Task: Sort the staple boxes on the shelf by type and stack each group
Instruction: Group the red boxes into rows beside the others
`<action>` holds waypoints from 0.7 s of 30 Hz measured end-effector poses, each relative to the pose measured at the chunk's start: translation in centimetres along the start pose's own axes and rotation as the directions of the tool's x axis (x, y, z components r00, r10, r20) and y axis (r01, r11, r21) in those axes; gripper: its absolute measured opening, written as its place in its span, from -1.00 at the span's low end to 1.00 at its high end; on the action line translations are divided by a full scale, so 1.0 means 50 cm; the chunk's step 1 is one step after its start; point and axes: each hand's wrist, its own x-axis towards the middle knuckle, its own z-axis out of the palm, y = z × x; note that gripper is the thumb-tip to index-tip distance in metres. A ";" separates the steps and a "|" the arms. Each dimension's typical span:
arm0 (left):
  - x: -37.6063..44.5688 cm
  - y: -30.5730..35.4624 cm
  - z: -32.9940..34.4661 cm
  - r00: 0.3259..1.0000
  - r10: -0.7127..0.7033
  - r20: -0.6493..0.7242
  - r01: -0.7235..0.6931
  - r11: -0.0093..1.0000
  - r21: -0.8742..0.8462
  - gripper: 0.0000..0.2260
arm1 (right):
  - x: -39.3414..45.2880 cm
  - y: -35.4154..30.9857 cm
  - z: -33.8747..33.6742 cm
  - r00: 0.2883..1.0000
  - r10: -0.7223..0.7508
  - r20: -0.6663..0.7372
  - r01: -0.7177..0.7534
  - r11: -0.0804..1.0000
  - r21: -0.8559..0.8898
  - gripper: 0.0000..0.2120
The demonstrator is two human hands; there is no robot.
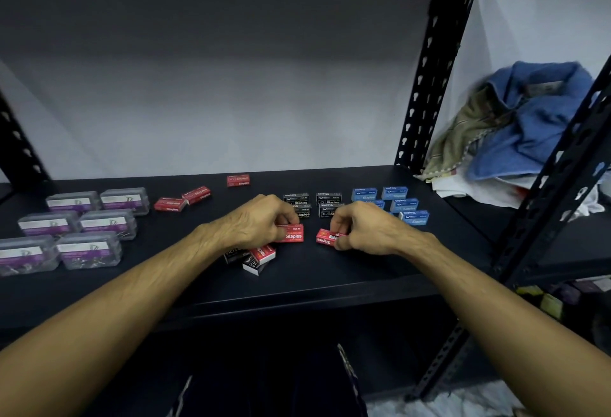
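On the dark shelf (330, 281) my left hand (261, 221) grips a red staple box (292, 234) near the middle. My right hand (362, 226) pinches another red staple box (327, 237) just to its right. Behind my hands stand black staple boxes (327, 200) in a group, and blue staple boxes (395, 192) grouped further right. Loose red boxes lie at the back left (170, 204), (196, 194) and at the back middle (238, 180). Under my left wrist a red box (263, 254) lies mixed with black ones (251, 266).
Several clear plastic boxes with purple labels (89, 249) fill the shelf's left end. Black perforated uprights (426, 86) frame the shelf on the right. A heap of blue and olive cloth (515, 125) lies on the neighbouring shelf to the right.
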 end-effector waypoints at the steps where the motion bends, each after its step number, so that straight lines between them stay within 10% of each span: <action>1: 0.000 -0.002 -0.001 1.000 0.003 0.010 -0.003 1.000 -0.002 -0.74 | 0.000 0.000 0.000 1.000 0.003 -0.001 -0.003 1.000 0.008 -0.82; 21: 0.010 -0.019 0.002 1.000 -0.011 -0.016 0.011 0.999 0.039 -0.72 | 0.014 0.017 0.003 0.999 -0.015 -0.041 0.011 0.996 -0.084 -0.72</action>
